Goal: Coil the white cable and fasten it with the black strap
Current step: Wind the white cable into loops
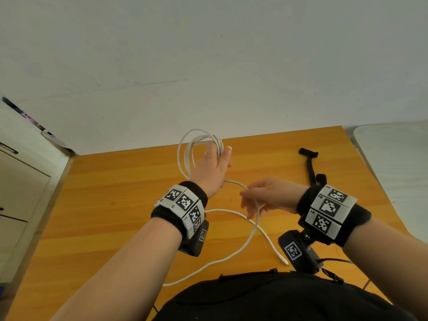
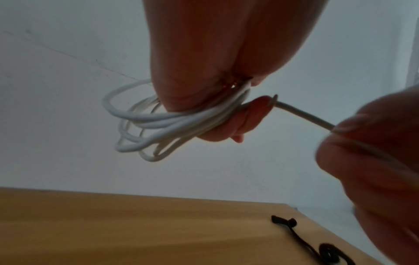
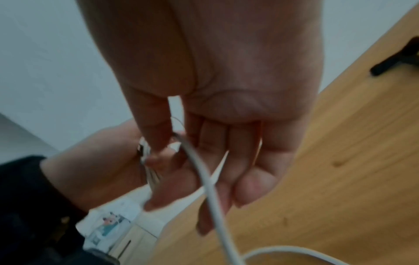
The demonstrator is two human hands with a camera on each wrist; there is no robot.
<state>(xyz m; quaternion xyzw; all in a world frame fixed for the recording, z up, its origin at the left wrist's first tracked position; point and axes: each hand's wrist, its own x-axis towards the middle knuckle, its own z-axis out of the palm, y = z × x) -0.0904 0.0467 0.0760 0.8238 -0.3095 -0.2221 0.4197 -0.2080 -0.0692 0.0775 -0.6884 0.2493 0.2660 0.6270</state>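
Observation:
My left hand [image 1: 214,165] is raised over the wooden table [image 1: 115,205] and grips several loops of the white cable [image 1: 192,147]; the left wrist view shows the coil [image 2: 158,125] bunched between its thumb and fingers. From there the cable runs to my right hand [image 1: 259,200], which pinches the strand [image 3: 204,172] between thumb and forefinger while the other fingers hang loose. Below it the free length [image 1: 245,246] loops across the table, ending in a plug [image 1: 286,262] near my body. The black strap [image 1: 310,165] lies flat on the table, beyond the right hand.
A white wall rises behind the table. White drawers [image 1: 20,181] stand at the left and a white surface [image 1: 393,158] at the right. Both wrists wear black bands with tag markers. Thin red and black wires [image 1: 333,260] trail near the right wrist.

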